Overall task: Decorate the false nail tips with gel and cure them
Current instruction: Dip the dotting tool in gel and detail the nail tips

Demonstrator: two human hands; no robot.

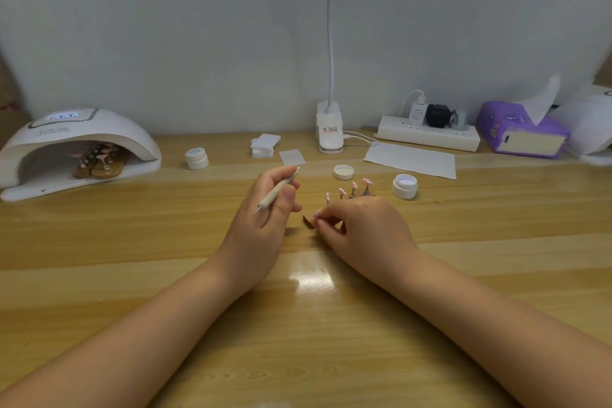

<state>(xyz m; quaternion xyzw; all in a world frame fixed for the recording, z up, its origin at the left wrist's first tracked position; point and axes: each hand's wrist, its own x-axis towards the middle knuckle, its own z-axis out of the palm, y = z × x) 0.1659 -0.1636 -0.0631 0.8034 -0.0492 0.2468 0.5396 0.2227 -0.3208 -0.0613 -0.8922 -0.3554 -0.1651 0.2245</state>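
A single head-worn wide-angle view looks forward and down across the light wooden plank counter (132,275) toward the pale grey wall (165,26) (edges bowed), close above the person's forearms.

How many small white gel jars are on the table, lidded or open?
2: a lidded jar right of the nail lamp, and an open jar beside the nail tips, its lid lying apart.

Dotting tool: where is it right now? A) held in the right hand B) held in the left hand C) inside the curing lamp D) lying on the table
B: the left hand grips the dotting tool, metal tip pointing down-left, while the right hand pinches a small dark piece at the table.
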